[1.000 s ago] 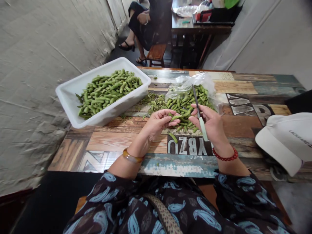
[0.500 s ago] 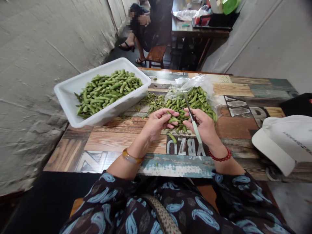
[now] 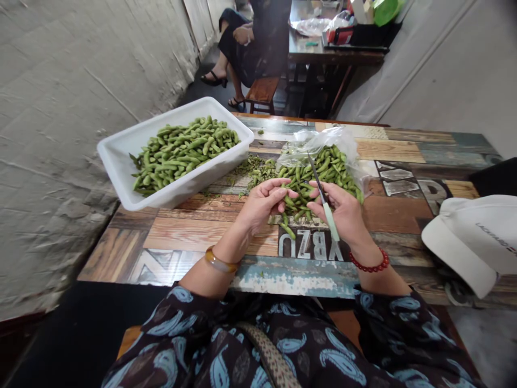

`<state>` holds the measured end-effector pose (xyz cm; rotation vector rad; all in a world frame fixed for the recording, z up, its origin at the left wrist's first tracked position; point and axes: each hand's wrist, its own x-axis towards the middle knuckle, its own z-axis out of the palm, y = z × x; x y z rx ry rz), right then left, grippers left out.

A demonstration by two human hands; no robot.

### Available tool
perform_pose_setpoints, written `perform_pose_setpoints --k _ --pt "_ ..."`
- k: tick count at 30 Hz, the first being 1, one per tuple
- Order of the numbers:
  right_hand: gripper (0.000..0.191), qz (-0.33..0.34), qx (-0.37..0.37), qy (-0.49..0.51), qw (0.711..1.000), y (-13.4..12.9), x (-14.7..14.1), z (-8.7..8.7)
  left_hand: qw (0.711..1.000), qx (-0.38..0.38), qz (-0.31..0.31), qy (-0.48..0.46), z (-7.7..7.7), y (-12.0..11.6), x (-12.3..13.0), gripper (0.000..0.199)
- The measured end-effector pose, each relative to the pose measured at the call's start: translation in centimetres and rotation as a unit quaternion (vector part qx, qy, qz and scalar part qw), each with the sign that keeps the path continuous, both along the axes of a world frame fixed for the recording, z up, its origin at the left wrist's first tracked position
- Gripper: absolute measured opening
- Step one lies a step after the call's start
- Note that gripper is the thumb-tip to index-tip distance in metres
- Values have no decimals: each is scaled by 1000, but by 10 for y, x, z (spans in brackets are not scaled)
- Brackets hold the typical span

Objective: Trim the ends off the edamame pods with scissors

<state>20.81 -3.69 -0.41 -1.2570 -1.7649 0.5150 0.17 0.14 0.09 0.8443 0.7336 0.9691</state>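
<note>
My left hand point(image 3: 262, 203) is over the table with its thumb and fingertips pinched together, beside the loose green pods; whether a pod is between the fingertips is hard to tell. In my right hand point(image 3: 343, 210) is a thin knife point(image 3: 330, 221) with a pale green handle, its dark blade slanting up and away. Beyond both hands, a heap of green pods point(image 3: 337, 170) spills from a clear plastic bag point(image 3: 297, 146). A pod point(image 3: 287, 230) lies just in front of the heap. Small green trimmings point(image 3: 260, 170) form a pile to its left.
A white tub point(image 3: 172, 200) of green pods stands at the left of the patchwork wooden table point(image 3: 181, 233). At the right edge are a white cap point(image 3: 470, 237) and a dark object. Behind, a person sits on a wooden stool point(image 3: 263, 90) near another table point(image 3: 309, 55).
The view has shifted slightly. The pod that was at my left fingertips no longer shows clearly there, and another pod now lies by the one in front of the heap.
</note>
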Motion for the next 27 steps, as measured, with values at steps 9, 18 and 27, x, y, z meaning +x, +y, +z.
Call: perform_pose_setpoints --k 9,18,27 --pt "54 78 34 -74 994 0 -1 4 999 13 -28 10 5 -3 -2 36" --pt "63 107 29 -148 983 -1 -1 3 992 99 -32 73 2 -3 0 32" --pt "59 123 36 -144 981 -1 -3 2 985 135 -46 98 0 -4 1 31"
